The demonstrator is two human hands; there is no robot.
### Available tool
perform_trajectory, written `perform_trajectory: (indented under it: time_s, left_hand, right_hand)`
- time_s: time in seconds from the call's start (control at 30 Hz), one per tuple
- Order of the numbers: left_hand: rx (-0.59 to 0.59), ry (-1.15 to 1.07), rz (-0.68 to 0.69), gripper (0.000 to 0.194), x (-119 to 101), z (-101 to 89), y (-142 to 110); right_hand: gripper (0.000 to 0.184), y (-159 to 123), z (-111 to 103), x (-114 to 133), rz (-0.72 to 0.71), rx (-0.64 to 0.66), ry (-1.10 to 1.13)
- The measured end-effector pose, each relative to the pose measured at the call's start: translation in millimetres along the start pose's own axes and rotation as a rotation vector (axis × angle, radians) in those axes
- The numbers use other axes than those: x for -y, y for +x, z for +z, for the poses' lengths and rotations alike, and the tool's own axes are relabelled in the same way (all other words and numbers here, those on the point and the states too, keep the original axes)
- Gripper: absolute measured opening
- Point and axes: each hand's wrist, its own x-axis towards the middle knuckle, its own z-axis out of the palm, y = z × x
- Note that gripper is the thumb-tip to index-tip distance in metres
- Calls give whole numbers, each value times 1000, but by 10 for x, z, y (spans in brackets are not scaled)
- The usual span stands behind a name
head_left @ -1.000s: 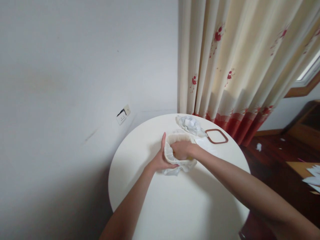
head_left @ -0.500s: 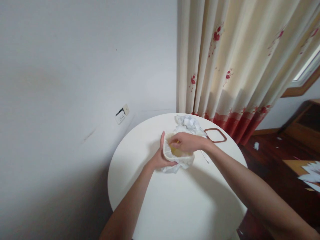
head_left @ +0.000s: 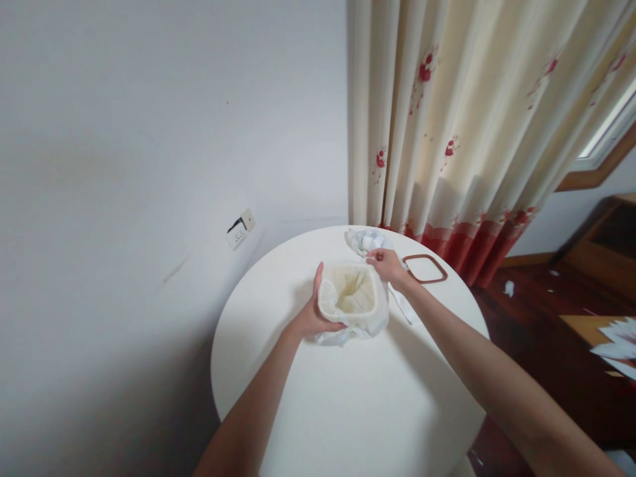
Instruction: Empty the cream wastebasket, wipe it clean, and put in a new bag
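Observation:
A small squarish bin (head_left: 373, 306) stands on the white round table, lined with a thin white plastic bag (head_left: 354, 291) whose edge folds out over the rim and hangs down outside. My left hand (head_left: 315, 313) grips the bin's left side, thumb up at the far corner and fingers along the near side. At the far right corner of the rim, my right hand (head_left: 386, 265) is closed in a pinch on the bag's edge. Beyond it lies a crumpled white plastic bag (head_left: 362, 240). A brown rounded-square ring (head_left: 426, 281) rests to the right of my right hand.
The table (head_left: 318, 411) stands near a wall with a socket (head_left: 237, 235). A cream and red curtain (head_left: 447, 132) hangs behind it. On the dark floor at right are white scraps (head_left: 509, 288) and a board (head_left: 581, 329) with papers.
My right hand has come out of the bin's inside and moved up and right to the rim's far corner. The bag-lined inside now shows. My left hand keeps its hold.

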Motion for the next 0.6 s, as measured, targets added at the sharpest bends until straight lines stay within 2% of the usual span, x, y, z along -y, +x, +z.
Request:
perform_trajectory:
  time_s: [0.17,0.27,0.33,0.4,0.43,0.47,0.5,0.53,0.6]
  left_hand:
    - [1,-30,-17,155,10,6,-3]
    - [2,-43,-32,157,-2,6,-5]
    - [-1,-46,-38,157,-5,8,-7]
    - [-5,-43,-38,156,-2,13,-10]
    - [-8,-38,-35,156,-1,16,-12]
    - [-12,-33,-34,157,-1,18,-13]
    - [-13,-29,-39,157,-4,19,-14]
    - [-11,-28,-48,157,-8,18,-15]
    - [4,-36,-72,157,-19,10,-18]
  right_hand:
    - [11,-169,123,-228,-37,-22,-59]
    - [5,-220,111,-240,-44,-5,-106]
    - [9,-201,18,-137,-48,-41,-136]
    - [20,-189,-106,74,-98,-128,-159]
    - [27,-203,-157,214,-147,-174,-166]
    - [33,-238,-190,369,-280,-207,-188]
    - [35,-293,-196,529,-410,-129,-226]
    - [35,-365,-173,684,-500,44,-283]
    - [31,-527,-45,941,-543,417,-515]
